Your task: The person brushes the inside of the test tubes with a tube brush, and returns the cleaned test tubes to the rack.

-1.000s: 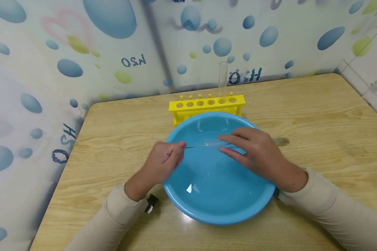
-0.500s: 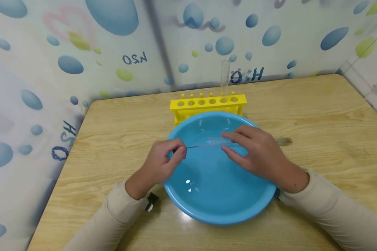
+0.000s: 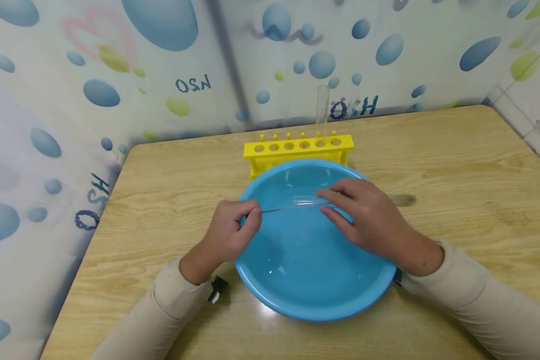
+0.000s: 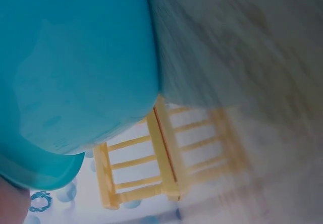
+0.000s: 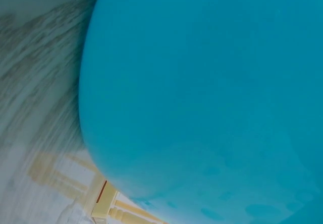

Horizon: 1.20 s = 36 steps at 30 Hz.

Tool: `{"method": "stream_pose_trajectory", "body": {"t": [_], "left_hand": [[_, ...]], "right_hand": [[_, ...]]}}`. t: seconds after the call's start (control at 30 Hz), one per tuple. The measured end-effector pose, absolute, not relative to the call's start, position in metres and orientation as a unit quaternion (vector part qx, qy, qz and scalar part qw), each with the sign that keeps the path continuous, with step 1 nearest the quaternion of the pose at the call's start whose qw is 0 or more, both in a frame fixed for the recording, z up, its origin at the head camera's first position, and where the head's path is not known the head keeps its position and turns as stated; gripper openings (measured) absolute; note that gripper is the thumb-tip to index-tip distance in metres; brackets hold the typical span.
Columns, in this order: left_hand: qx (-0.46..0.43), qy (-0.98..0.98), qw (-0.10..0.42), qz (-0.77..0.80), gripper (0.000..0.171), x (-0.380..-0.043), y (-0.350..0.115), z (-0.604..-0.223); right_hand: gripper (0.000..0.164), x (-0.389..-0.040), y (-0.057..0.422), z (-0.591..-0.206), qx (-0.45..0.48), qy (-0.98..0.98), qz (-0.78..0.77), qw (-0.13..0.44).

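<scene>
The right hand (image 3: pixel 370 212) pinches a clear tube (image 3: pixel 305 201), likely light, brittle, slippery: best held mid-length. Left of its fingers (image 3: pixel 338 197), the left hand (image 3: pixel 230 227) grips a thin rod (image 3: pixel 274 210).

Looks kinda like a small lab or science-lesson corner, tho can't tell if it's a home or school; there's a yellow test-tube rack (image 3: pixel 297 155) near the back edge of the bench (image 3: pixel 432 150) with a clear tube (image 3: pixel 322 107) standing in it; the right fingers (image 3: pixel 339 199) hold a second tube (image 3: pixel 306 201); the bubble-print wall (image 3: pixel 252 60) has backwards-looking chemical formulas (image 3: pixel 193 84) on it.
</scene>
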<state>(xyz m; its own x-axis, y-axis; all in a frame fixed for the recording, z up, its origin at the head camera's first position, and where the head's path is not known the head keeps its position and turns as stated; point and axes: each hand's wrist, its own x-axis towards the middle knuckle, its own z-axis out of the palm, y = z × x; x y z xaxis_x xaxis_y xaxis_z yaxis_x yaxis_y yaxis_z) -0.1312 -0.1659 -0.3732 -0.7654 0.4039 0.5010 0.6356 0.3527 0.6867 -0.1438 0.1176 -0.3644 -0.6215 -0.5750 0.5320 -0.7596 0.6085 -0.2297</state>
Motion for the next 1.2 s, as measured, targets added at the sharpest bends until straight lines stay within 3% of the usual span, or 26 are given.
{"method": "stream_pose_trajectory", "body": {"t": [0.17, 0.27, 0.4, 0.6, 0.9, 1.07, 1.2], "left_hand": [[-0.279, -0.806, 0.075, -0.516, 0.038, -0.131, -0.165, -0.372], [-0.282, -0.809, 0.077, -0.510, 0.036, -0.132, -0.165, -0.371], [-0.339, -0.836, 0.144, -0.406, 0.027, -0.131, -0.165, -0.370], [-0.411, -0.849, 0.280, -0.179, 0.046, -0.129, -0.169, -0.359], [-0.467, -0.830, 0.284, -0.114, 0.048, -0.128, -0.174, -0.351], [-0.446, -0.833, 0.226, -0.237, 0.056, -0.131, -0.171, -0.354], [-0.368, -0.841, 0.077, -0.388, 0.057, -0.129, -0.171, -0.355]], "right_hand": [[0.046, -0.143, 0.118, -0.365, 0.389, -0.867, 0.228, 0.214], [0.046, -0.143, 0.118, -0.365, 0.384, -0.867, 0.232, 0.217], [0.045, -0.142, 0.119, -0.365, 0.380, -0.869, 0.238, 0.208], [0.041, -0.142, 0.118, -0.366, 0.390, -0.866, 0.245, 0.197], [0.031, -0.143, 0.119, -0.364, 0.417, -0.858, 0.231, 0.190], [0.033, -0.144, 0.120, -0.365, 0.428, -0.848, 0.246, 0.193], [0.047, -0.145, 0.120, -0.366, 0.432, -0.840, 0.253, 0.210]]}}
